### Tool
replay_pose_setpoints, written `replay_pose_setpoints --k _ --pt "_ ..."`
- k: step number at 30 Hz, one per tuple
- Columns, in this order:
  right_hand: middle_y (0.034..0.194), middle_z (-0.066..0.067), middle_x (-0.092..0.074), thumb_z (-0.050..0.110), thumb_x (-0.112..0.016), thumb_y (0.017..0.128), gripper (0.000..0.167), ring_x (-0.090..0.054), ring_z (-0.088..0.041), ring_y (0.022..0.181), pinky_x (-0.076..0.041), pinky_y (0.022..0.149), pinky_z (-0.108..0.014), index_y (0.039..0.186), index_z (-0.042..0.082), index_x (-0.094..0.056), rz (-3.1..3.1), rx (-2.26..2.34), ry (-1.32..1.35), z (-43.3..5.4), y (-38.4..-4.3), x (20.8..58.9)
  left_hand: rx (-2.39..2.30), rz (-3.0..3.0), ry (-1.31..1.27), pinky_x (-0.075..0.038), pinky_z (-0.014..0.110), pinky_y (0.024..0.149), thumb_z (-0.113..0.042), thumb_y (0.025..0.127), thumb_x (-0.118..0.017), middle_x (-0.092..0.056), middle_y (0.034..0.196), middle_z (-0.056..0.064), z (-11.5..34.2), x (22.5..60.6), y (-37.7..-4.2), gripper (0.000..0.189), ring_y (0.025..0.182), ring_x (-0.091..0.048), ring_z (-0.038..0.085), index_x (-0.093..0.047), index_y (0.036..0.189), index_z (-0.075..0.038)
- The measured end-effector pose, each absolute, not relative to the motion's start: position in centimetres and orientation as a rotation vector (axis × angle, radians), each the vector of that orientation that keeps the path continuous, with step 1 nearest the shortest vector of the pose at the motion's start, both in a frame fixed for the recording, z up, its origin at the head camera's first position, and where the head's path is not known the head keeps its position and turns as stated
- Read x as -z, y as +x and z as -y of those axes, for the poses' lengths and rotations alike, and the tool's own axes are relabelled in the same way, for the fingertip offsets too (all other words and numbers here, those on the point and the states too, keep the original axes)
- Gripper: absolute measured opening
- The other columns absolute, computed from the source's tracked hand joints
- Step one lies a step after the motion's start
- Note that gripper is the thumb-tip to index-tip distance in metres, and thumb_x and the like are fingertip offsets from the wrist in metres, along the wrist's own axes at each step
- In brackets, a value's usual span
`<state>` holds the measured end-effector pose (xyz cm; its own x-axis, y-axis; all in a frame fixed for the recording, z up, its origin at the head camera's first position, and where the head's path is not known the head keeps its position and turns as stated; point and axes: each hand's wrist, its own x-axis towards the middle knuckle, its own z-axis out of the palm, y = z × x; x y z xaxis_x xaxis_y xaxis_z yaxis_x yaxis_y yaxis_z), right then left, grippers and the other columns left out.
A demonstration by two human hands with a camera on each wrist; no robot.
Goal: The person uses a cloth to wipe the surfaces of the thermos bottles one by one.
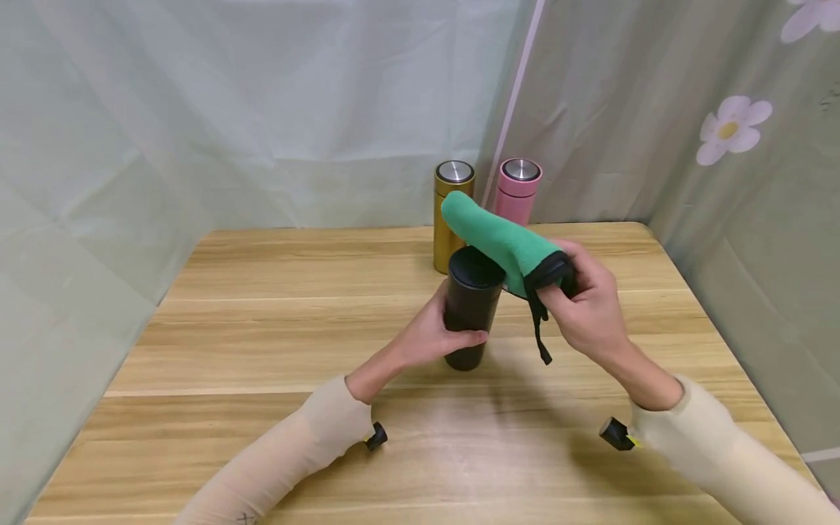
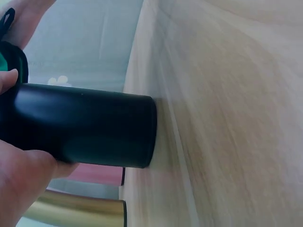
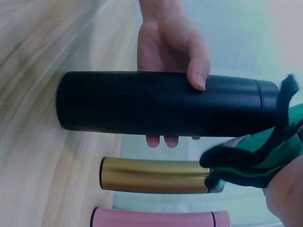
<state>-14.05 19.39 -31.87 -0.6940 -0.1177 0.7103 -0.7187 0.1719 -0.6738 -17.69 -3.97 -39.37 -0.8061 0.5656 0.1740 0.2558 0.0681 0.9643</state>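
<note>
A black thermos bottle [image 1: 469, 310] is upright with a slight tilt, its base at or just over the tabletop. My left hand [image 1: 436, 334] grips it around the middle, with the thumb across the near side. Above and to the right, my right hand [image 1: 593, 302] pinches the black-trimmed mouth of a green cloth bottle pouch [image 1: 492, 232]. The pouch slants up to the left, its closed end past the thermos's lid and its side close by the lid; contact is unclear. A black drawstring [image 1: 539, 339] dangles from its mouth.
Behind the hands stand a gold thermos [image 1: 445, 233] and a pink thermos [image 1: 517, 197], both with steel-topped lids and partly covered by the pouch. The wooden table [image 1: 262, 328] backs onto a pale curtain [image 1: 315, 109]. Dark wrist devices [image 1: 617, 434] show by the sleeves.
</note>
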Motion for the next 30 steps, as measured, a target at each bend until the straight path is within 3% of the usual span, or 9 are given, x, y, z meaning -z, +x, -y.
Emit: replay_pose_setpoints --k 2,7,11,15,18,22,27,30 --pt "0.115 0.000 -0.070 -0.014 -0.058 0.086 0.034 -0.065 -0.017 0.102 -0.053 0.091 -0.025 0.120 -0.015 -0.061 1.941 -1.530 0.842 -19.0 -14.1 31.8 -1.812 -2.091 0.851 -0.043 0.050 0.109 -0.012 0.088 -0.079 -0.049 0.143 0.010 4.0 39.4 -17.7 0.084 0.127 -0.053 0.027 -0.029 0.155 -0.014" --pt "0.135 -0.022 -0.056 -0.001 -0.065 0.082 0.051 -0.052 -0.034 0.125 -0.043 0.107 -0.037 0.130 -0.014 -0.055 1.938 -1.452 1.058 -18.2 -14.4 31.8 -1.777 -2.136 0.905 -0.043 0.046 0.110 -0.015 0.088 -0.080 -0.047 0.143 0.009 3.8 39.8 -17.7 0.087 0.128 -0.051 0.025 -0.025 0.156 -0.013" --pt "0.149 -0.026 -0.044 0.031 -0.085 0.086 0.078 -0.042 -0.039 0.139 -0.036 0.113 -0.041 0.140 -0.011 -0.047 1.999 -1.333 1.113 -17.8 -14.3 32.1 -1.776 -2.138 0.935 -0.040 0.044 0.112 -0.024 0.087 -0.083 -0.042 0.147 0.009 3.5 40.3 -17.6 0.093 0.132 -0.047 0.023 -0.023 0.156 -0.011" --pt "0.154 -0.024 -0.043 0.051 -0.087 0.079 0.099 -0.039 -0.039 0.144 -0.034 0.116 -0.043 0.144 -0.009 -0.043 2.034 -1.229 1.119 -17.4 -14.0 32.5 -1.793 -2.111 0.943 -0.038 0.043 0.115 -0.045 0.086 -0.083 -0.036 0.154 0.010 3.3 40.7 -17.4 0.103 0.139 -0.043 0.022 -0.018 0.157 -0.011" --pt "0.155 -0.022 -0.042 0.045 -0.086 0.082 0.097 -0.038 -0.039 0.145 -0.034 0.118 -0.044 0.148 -0.009 -0.039 2.054 -1.150 1.102 -17.1 -13.9 32.8 -1.806 -2.107 0.935 -0.041 0.043 0.112 -0.042 0.088 -0.082 -0.038 0.152 0.009 3.1 40.8 -17.3 0.098 0.137 -0.045 0.022 -0.019 0.157 -0.011" --pt "0.156 -0.018 -0.044 0.009 -0.089 0.079 0.091 -0.044 -0.036 0.142 -0.036 0.117 -0.042 0.151 -0.006 -0.037 2.083 -1.078 1.046 -17.0 -13.6 32.9 -1.825 -2.112 0.904 -0.045 0.042 0.108 -0.021 0.090 -0.082 -0.046 0.144 0.007 2.8 40.7 -17.1 0.087 0.129 -0.053 0.020 -0.022 0.153 -0.014" --pt "0.156 -0.018 -0.046 -0.016 -0.062 0.073 0.081 -0.045 -0.037 0.142 -0.034 0.119 -0.043 0.151 -0.007 -0.042 2.070 -1.009 1.064 -17.5 -13.6 32.8 -1.822 -2.122 0.887 -0.046 0.040 0.107 -0.018 0.090 -0.082 -0.055 0.131 0.006 2.7 40.8 -17.0 0.083 0.120 -0.057 0.019 -0.024 0.150 -0.016" --pt "0.154 -0.019 -0.049 -0.027 -0.058 0.071 0.081 -0.046 -0.038 0.142 -0.034 0.119 -0.045 0.148 -0.007 -0.048 2.059 -0.928 1.061 -17.7 -13.5 32.8 -1.813 -2.135 0.892 -0.045 0.040 0.108 -0.018 0.090 -0.082 -0.054 0.134 0.006 2.8 40.8 -17.0 0.084 0.123 -0.056 0.019 -0.023 0.151 -0.015"
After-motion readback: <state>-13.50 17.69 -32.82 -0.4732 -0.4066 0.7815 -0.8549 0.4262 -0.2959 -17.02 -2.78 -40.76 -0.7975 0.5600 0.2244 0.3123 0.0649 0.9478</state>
